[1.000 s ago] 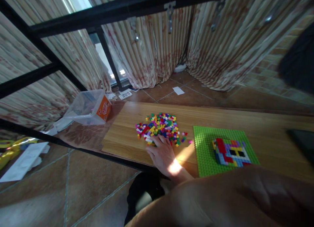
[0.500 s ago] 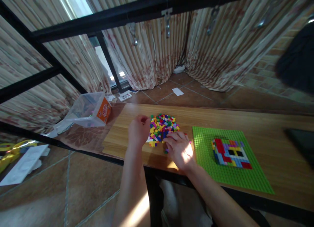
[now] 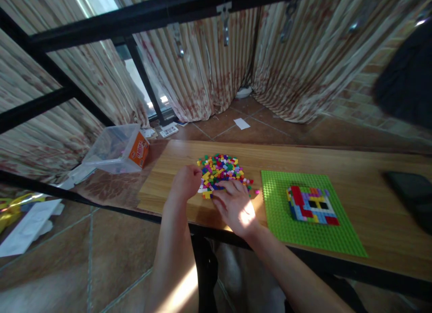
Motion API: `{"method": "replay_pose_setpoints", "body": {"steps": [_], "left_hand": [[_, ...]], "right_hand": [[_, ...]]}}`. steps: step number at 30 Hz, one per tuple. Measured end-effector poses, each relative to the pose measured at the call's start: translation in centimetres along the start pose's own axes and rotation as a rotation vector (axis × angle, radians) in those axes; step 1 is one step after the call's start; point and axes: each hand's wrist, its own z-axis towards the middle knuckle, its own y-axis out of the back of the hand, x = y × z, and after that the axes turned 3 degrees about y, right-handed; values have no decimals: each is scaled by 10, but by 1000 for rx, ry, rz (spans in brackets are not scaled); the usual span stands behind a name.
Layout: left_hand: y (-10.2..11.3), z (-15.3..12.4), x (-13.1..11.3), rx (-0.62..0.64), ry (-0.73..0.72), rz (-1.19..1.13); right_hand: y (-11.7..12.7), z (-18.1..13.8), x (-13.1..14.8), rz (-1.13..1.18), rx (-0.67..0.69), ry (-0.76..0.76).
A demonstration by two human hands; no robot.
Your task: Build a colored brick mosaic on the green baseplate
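A loose pile of small toy building bricks point(image 3: 221, 166) in many colours lies on the wooden table. At the pile's left edge is my left hand point(image 3: 185, 183), its fingers curled closed; whatever they hold is hidden. My right hand point(image 3: 235, 208) rests over the near side of the pile, palm down, with fingers stretched and a little apart, touching bricks. To the right lies a green baseplate point(image 3: 280, 227), bearing a low hollow brick build point(image 3: 299, 202) in red, blue, white, yellow and purple. Through its top show two dark square openings.
A clear plastic box point(image 3: 113, 148) with an orange label stands beyond the table's left end. On the wooden table point(image 3: 162, 178), a dark flat object point(image 3: 410, 196) lies at the right. A black metal frame point(image 3: 135, 24) crosses in front of the curtains.
My right hand has moved slightly left over the pile, its fingers spreading across the bricks. My left hand has turned a little and stays beside the pile. The camera view has shifted slightly.
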Motion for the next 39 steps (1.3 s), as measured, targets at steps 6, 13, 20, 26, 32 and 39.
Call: {"method": "replay_pose_setpoints", "body": {"steps": [6,13,20,26,32,39], "left_hand": [[1,-2,-7,22,-24,8],[4,-4,-8,28,-18,-15],[1,-4,-10,48,-44,-39],[0,-4,-14,62,-63,-32],[-1,-3,-16,107,-143,-221],[-2,-13,-43,331,-222,-624]], "right_hand": [[-18,17,18,-101,102,-64],[-13,13,13,-143,109,-104],[-10,15,8,-145,105,-87],[-11,18,4,-129,88,-91],[-3,25,-6,172,-151,-223],[22,24,-23,845,-226,-488]]}}
